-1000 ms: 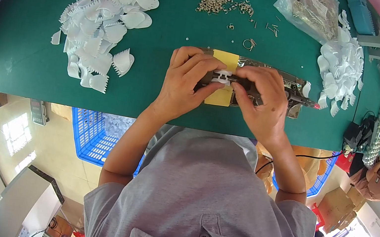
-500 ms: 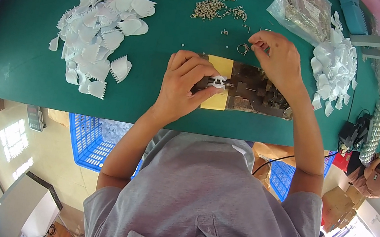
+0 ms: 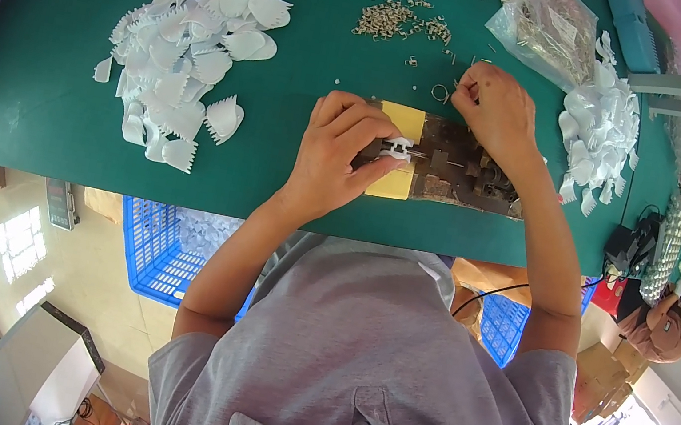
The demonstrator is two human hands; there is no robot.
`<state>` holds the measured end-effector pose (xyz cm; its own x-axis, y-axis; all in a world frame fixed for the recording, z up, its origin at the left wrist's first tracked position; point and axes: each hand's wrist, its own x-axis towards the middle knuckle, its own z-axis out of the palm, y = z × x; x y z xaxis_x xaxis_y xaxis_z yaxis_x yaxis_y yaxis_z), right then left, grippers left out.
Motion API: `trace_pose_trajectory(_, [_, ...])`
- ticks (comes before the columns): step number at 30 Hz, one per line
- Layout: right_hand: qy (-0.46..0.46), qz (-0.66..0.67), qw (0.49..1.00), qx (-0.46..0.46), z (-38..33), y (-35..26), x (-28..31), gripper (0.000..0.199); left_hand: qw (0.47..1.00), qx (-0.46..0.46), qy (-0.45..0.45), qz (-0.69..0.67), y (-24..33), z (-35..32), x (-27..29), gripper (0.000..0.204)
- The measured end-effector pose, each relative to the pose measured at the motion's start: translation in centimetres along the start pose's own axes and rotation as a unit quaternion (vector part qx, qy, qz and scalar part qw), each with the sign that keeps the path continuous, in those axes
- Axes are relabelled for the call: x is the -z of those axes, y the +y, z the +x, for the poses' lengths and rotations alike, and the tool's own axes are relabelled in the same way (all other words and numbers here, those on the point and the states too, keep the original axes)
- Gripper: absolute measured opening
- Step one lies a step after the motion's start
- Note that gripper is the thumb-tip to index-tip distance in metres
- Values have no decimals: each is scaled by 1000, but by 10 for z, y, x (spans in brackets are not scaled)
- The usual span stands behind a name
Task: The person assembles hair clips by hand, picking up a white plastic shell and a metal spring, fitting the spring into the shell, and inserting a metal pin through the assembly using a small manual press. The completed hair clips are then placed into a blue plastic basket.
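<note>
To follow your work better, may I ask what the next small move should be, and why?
Perhaps bring the right hand to the white piece: the left hand pinches that piece at the dark fixture, while the right is off beside the metal ring.

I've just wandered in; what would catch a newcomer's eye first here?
Probably the big heap of white, toothed plastic pieces on the left of the green table, with a smaller heap at the right. Next, the left hand near the centre, pinching a small white part at a yellow strip. Then the scatter of little metal parts near the top middle.
</note>
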<state>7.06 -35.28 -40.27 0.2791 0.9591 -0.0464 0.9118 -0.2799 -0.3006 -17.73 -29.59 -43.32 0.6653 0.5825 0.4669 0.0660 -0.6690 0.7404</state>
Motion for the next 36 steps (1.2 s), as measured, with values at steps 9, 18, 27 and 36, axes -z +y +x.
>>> trace_pose_trajectory(9, [33, 218, 970, 97, 40, -16, -11, 10, 1000, 3, -3, -1, -2, -2, 0, 29])
trace_pose_trajectory(18, [-27, 188, 977, 101, 32, -10, -4, 15, 1000, 3, -10, 3, -1, -1, 2, 28])
trace_pose_trajectory(27, [-18, 326, 945, 13, 18, -18, 36, 16, 1000, 10, -11, -1, -2, -2, 0, 29])
trace_pose_trajectory(36, [135, 134, 981, 25, 28, 8, 7, 10, 1000, 2, -9, -3, -3, -1, 1, 28])
